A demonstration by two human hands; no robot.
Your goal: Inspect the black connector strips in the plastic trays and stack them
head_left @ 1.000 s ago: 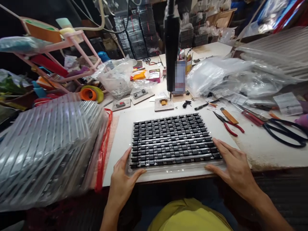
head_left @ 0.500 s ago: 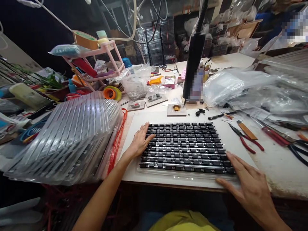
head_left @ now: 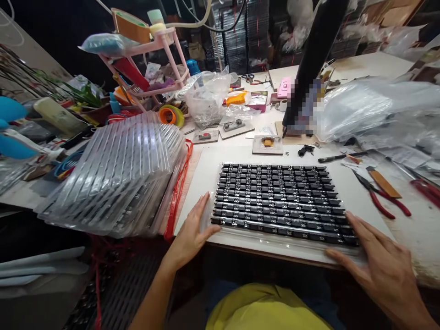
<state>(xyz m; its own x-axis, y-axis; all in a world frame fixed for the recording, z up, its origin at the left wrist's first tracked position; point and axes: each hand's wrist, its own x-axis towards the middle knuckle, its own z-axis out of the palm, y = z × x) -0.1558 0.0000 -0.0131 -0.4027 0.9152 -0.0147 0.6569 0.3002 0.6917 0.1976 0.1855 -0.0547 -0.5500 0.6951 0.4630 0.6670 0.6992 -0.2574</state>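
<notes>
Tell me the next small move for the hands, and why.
Perhaps grip the tray evenly from both ends: the left hand and right hand flank it, thumbs spread from fingers, and an uneven lift could shift its rows of black parts.

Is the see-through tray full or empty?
It looks full: rows of small black parts cover most of the clear plastic tray between the left hand and the right hand.

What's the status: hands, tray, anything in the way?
Left hand and right hand, fingers spread, at opposite ends of clear tray. Rows of black parts in it. Red-handled pliers lie right, apart from tray.
</notes>
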